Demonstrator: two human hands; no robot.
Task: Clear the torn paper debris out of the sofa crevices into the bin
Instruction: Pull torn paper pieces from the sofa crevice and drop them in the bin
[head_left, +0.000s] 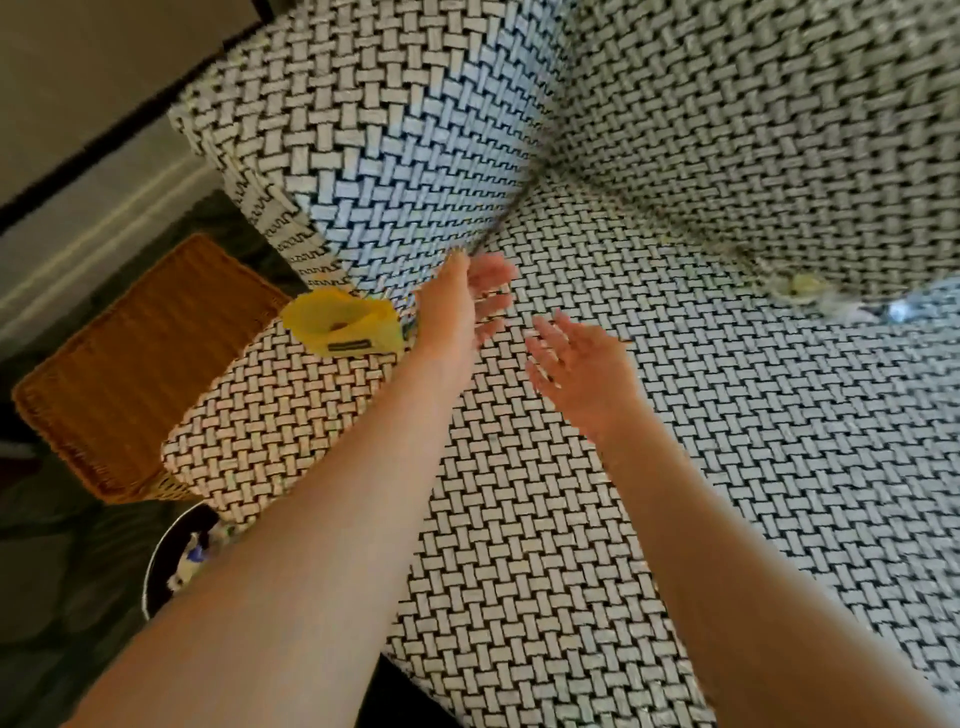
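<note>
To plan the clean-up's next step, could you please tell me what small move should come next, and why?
Probably reach the right hand toward the paper scraps wedged in the back crevice: both hands are open and empty, and the left hand is over by the armrest.

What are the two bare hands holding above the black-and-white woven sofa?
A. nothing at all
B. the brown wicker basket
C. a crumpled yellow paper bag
A: the left hand and the right hand both have spread, empty fingers, while the yellow paper bag lies loose beside the left wrist.
</note>
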